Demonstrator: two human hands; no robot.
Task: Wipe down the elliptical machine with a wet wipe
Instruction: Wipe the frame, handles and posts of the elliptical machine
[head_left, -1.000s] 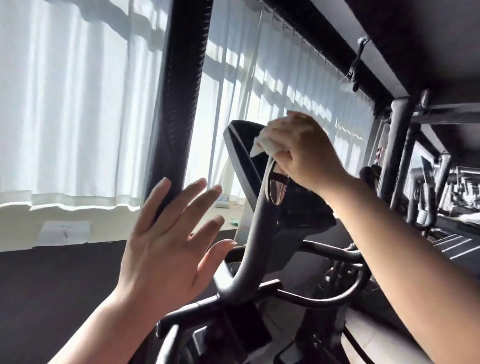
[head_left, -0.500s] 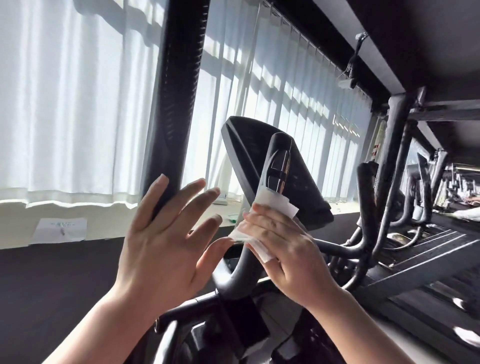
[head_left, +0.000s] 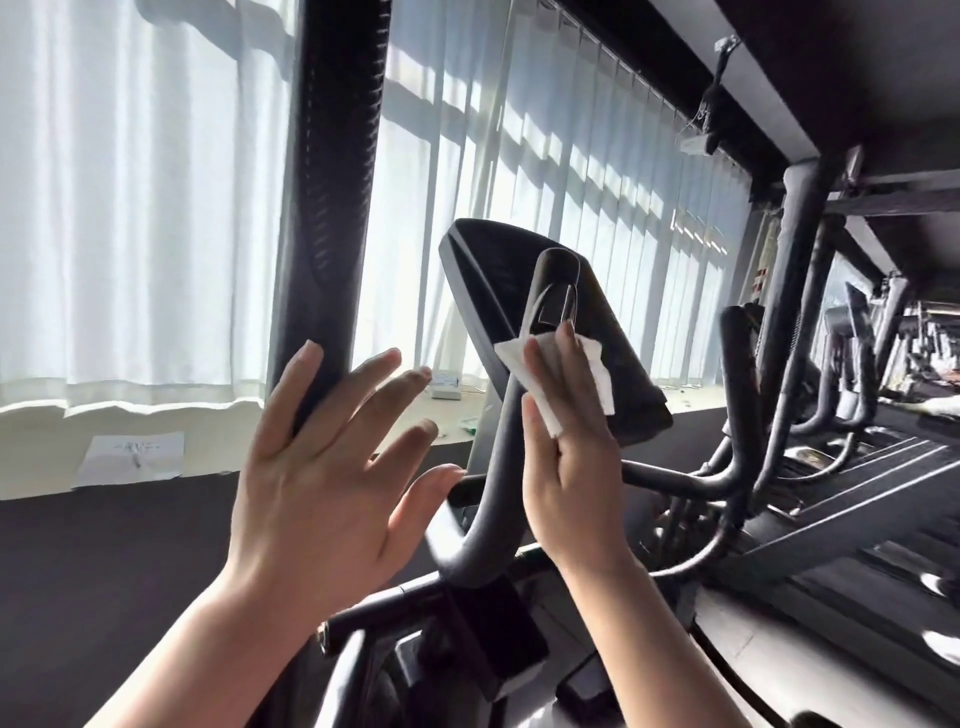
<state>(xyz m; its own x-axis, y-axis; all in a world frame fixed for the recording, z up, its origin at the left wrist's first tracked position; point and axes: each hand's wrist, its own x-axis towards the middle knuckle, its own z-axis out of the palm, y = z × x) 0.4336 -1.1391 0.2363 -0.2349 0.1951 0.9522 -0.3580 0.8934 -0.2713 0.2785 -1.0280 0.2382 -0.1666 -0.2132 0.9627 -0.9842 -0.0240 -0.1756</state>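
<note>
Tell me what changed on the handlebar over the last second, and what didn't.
The right hand slid the wet wipe from the top of the curved handlebar down its stem, then partway back up, to just below the shiny sensor plate, gripping the wipe throughout. The left hand stayed open, fingers spread, touching nothing visible. The console stayed put.

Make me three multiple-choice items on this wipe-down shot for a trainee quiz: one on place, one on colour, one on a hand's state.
1. Where is the wet wipe?
A. on the windowsill
B. against the curved handlebar, just below its shiny sensor plate
C. on the floor

2. What colour is the wipe?
A. white
B. blue
C. yellow

3. How is the left hand?
A. gripping the wipe
B. clenched in a fist
C. open, fingers spread, holding nothing

Answers: 1 B, the right hand holds it on the bar; 2 A, it shows plain white; 3 C, the straight fingers are spread.
</note>
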